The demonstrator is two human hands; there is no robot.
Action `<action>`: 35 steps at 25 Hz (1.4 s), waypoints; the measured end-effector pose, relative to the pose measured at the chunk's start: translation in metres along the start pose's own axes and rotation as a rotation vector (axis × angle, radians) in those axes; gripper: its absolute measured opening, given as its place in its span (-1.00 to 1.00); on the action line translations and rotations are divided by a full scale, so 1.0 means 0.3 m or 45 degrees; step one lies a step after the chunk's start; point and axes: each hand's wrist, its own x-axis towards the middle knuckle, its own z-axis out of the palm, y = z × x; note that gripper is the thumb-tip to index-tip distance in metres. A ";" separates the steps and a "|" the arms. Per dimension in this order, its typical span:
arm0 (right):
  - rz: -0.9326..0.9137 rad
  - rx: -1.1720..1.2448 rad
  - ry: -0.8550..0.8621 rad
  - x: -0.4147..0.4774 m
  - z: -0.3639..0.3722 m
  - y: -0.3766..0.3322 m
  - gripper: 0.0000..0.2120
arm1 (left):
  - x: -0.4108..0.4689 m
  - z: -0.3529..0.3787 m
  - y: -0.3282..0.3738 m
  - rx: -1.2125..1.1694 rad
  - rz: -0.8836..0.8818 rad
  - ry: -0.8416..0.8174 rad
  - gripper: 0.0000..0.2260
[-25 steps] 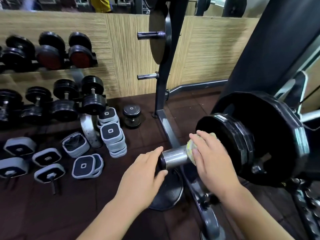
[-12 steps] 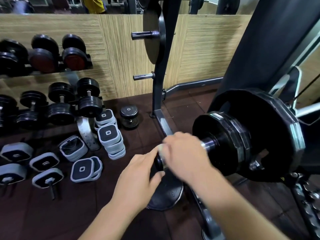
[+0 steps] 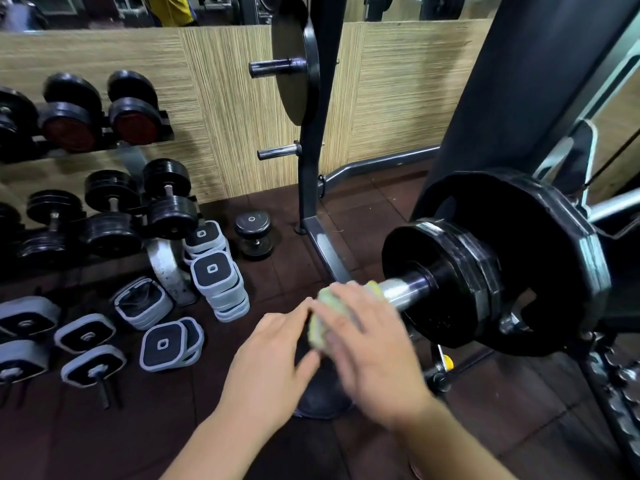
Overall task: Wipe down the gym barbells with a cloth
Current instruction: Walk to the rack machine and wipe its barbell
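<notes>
Dark rubber floor (image 3: 104,445) fills the bottom of the view, with a striped wood wall panel (image 3: 225,98) behind it. On the right, a wide black upright (image 3: 536,81) slants across the view. In front of it is the barbell's large plate (image 3: 554,271), black, with a smaller plate (image 3: 446,265) flush against its outer face.

On the left, a dumbbell rack (image 3: 162,268) holds two tiers of black dumbbells. In the centre stands a plate stand (image 3: 311,150) with one disc (image 3: 294,71) on its upper peg and a short chrome peg (image 3: 277,154) lower down.

On the floor by the rack are square grey-rimmed weights (image 3: 213,271), some stacked and some loose. One round dumbbell (image 3: 254,233) stands apart near the stand's foot. A dark round plate (image 3: 322,400) lies on the floor under our hands.

The barbell sleeve (image 3: 405,291) is chrome and sticks out of the smaller plate toward us. Only the stretch next to the plate shows; the tip is covered.

Our right hand (image 3: 370,351) lies over the sleeve end, fingers curled round the cloth (image 3: 322,327). It is motion-blurred, so we can't read the thumb. The cloth is pale yellow-green and bunched over that outer end.

Our left hand (image 3: 273,362) has its fingers loose and roughly straight, tips at the cloth's edge, clamped on nothing. We can't tell whether it touches the sleeve.

A small yellow part (image 3: 447,362) sits on the frame below the sleeve.
</notes>
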 end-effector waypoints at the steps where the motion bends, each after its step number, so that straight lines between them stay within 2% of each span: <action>1: 0.072 -0.035 0.033 0.004 -0.039 0.070 -0.60 | 0.000 0.001 -0.002 -0.003 -0.002 0.010 -0.42; 4: 0.345 -0.136 0.100 0.054 -0.081 0.099 -0.63 | -0.003 0.008 -0.007 -0.008 -0.023 0.029 -0.39; 7: 0.120 -0.136 -0.148 0.108 -0.020 -0.070 -0.62 | -0.001 0.001 0.002 0.001 0.010 0.019 -0.50; 9: 0.049 -0.117 -0.252 0.118 -0.065 -0.007 -0.62 | -0.002 -0.004 0.004 -0.011 0.010 0.009 -0.46; 11: 0.179 -0.183 -0.159 0.124 -0.132 0.122 -0.63 | -0.004 -0.003 0.001 -0.015 0.004 0.023 -0.38; 13: 0.348 -0.221 -0.063 0.123 -0.123 0.127 -0.64 | -0.004 -0.002 -0.003 -0.015 -0.006 0.026 -0.37; 14: 0.354 -0.219 -0.076 0.126 -0.082 0.070 -0.64 | -0.004 -0.003 0.001 -0.016 -0.004 0.011 -0.37; 16: 0.198 -0.142 -0.158 0.125 -0.034 -0.044 -0.66 | -0.006 -0.007 0.007 -0.012 0.008 -0.011 -0.39; 18: 0.104 -0.079 -0.219 0.128 -0.061 0.005 -0.66 | -0.003 -0.007 0.002 -0.009 0.015 -0.013 -0.40; 20: 0.233 -0.142 -0.129 0.143 -0.113 0.106 -0.65 | -0.005 -0.003 -0.005 -0.019 0.005 0.002 -0.38; 22: 0.330 -0.189 -0.047 0.118 -0.097 0.112 -0.65 | -0.009 0.001 -0.008 -0.032 -0.004 0.009 -0.37; 24: 0.137 -0.106 -0.083 0.055 -0.046 0.029 -0.65 | -0.010 0.000 -0.005 -0.025 -0.003 -0.004 -0.36; 26: -0.054 -0.010 -0.143 0.007 -0.054 0.052 -0.62 | -0.008 -0.003 -0.006 -0.017 0.004 -0.010 -0.36; 30: 0.124 -0.054 0.069 0.018 -0.099 0.156 -0.62 | -0.004 -0.008 -0.006 0.025 -0.034 -0.028 -0.38; 33: -0.185 0.021 -0.038 0.024 -0.026 0.025 -0.56 | -0.005 -0.024 0.015 0.044 -0.055 -0.076 -0.43; 35: -0.273 0.166 -0.120 0.034 -0.012 -0.018 -0.52 | -0.012 -0.038 0.023 0.030 -0.105 -0.081 -0.53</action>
